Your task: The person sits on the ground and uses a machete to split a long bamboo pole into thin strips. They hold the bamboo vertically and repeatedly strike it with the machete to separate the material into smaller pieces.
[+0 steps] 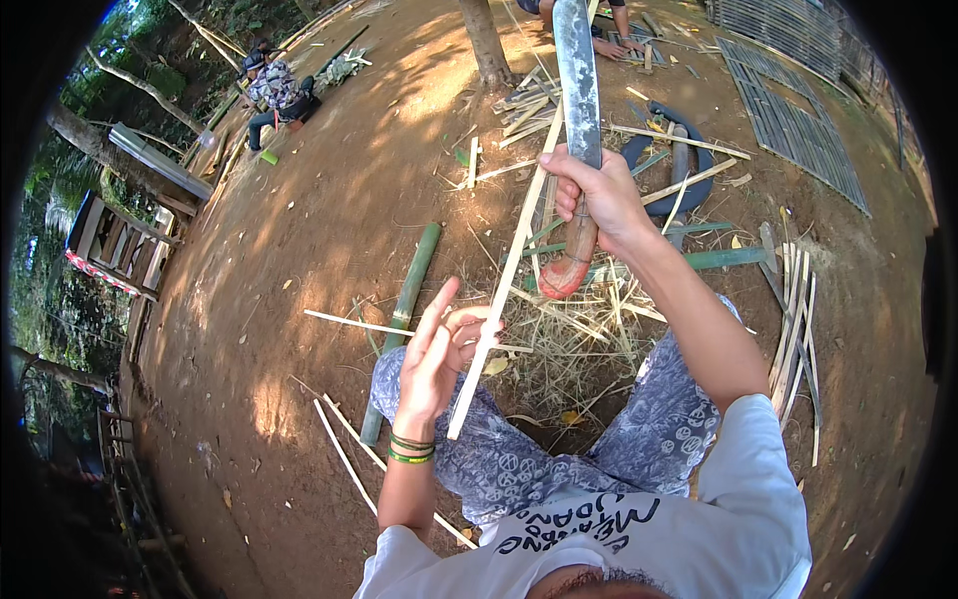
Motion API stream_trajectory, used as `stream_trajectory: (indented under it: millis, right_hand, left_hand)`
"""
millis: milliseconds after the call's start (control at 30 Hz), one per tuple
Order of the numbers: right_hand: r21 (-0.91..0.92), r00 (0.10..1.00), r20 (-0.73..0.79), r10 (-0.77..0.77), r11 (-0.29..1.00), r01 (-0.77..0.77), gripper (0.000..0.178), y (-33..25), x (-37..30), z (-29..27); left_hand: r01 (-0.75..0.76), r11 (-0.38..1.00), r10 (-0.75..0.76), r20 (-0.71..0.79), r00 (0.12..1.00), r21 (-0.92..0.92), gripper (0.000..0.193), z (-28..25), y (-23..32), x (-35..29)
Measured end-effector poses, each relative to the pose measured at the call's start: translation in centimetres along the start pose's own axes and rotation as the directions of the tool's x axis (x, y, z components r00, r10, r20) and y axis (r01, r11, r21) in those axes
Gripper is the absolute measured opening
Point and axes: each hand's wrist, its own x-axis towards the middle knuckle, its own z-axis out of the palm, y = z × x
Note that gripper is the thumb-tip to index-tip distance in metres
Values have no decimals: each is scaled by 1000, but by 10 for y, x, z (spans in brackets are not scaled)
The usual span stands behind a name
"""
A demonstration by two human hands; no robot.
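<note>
My right hand (609, 200) is closed round the wooden handle of a machete (577, 90). Its broad, stained blade points up and away from me, and the handle's butt is red. A long pale bamboo strip (514, 255) slants beside the machete, and my right thumb touches it near the blade's base. Lower down, the strip crosses the fingertips of my left hand (434, 354). That hand's fingers are stretched out and apart, not wrapped round the strip. Between my knees lies a heap of bamboo shavings (574, 349).
A green bamboo pole (414, 275) lies left of my knees. Split strips (795, 319) lie at the right. Ahead are a black rubber ring (699, 185), a tree trunk (485, 45) and a bamboo panel (798, 130). One person (277, 85) sits far left; another person's hands (619, 45) work ahead.
</note>
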Motion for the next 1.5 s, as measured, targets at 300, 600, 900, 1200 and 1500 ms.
stream_trajectory:
  millis: [300, 600, 900, 1200, 1500]
  right_hand:
    - [-835, 918, 87, -387, 474, 279, 55, -5, -8, -14]
    - [-703, 695, 612, -379, 143, 697, 61, 34, -63, 0]
    - [-640, 625, 737, -258, 30, 768, 76, 25, -65, -4]
    - [-583, 524, 789, -321, -119, 804, 79, 30, -68, -7]
    - [-545, 454, 809, -373, -188, 817, 78, 27, -63, -9]
  left_hand:
    - [181, 738, -281, -52, 958, -651, 50, 49, -6, 21]
    - [19, 736, -149, -134, 980, -676, 68, 72, -11, 40]
    - [-64, 867, -26, -172, 985, -494, 80, 79, -21, 32]
    - [6, 939, -85, -215, 973, -343, 75, 87, -17, 11]
    - [52, 924, -151, -237, 960, -378, 68, 100, -6, 8]
